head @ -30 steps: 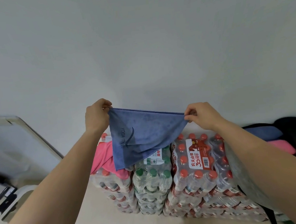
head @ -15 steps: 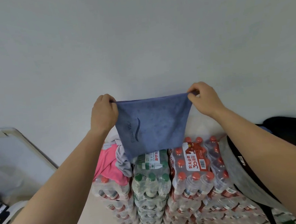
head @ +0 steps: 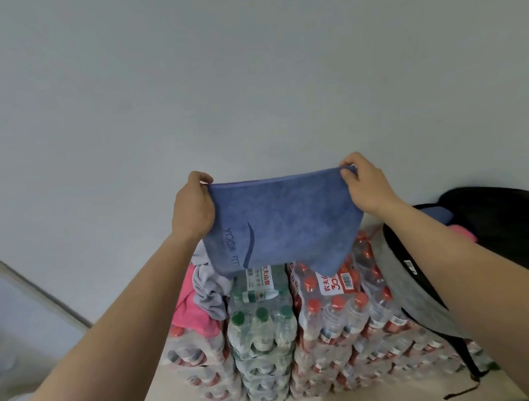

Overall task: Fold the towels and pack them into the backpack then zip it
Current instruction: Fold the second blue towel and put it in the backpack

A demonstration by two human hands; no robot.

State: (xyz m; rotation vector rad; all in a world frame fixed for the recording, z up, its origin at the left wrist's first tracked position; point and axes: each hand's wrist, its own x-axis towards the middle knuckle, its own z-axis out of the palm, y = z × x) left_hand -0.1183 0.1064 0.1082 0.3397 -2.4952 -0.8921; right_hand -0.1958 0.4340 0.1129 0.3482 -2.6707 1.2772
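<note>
Pinching the blue towel [head: 286,224] at its top corners with left grip [head: 192,207] and right grip [head: 365,187], up in the air above the water-bottle packs [head: 326,320]. Stretched level, long axis left to right, hanging down; backpack [head: 501,226] just right.

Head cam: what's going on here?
A person holds a blue terry towel stretched out in the air, the left hand pinching one top corner and the right hand the other. It hangs over stacked shrink-wrapped packs of water bottles. A crumpled pink towel and a grey towel lie on the packs at left; the grey-and-black backpack lies at right.
</note>
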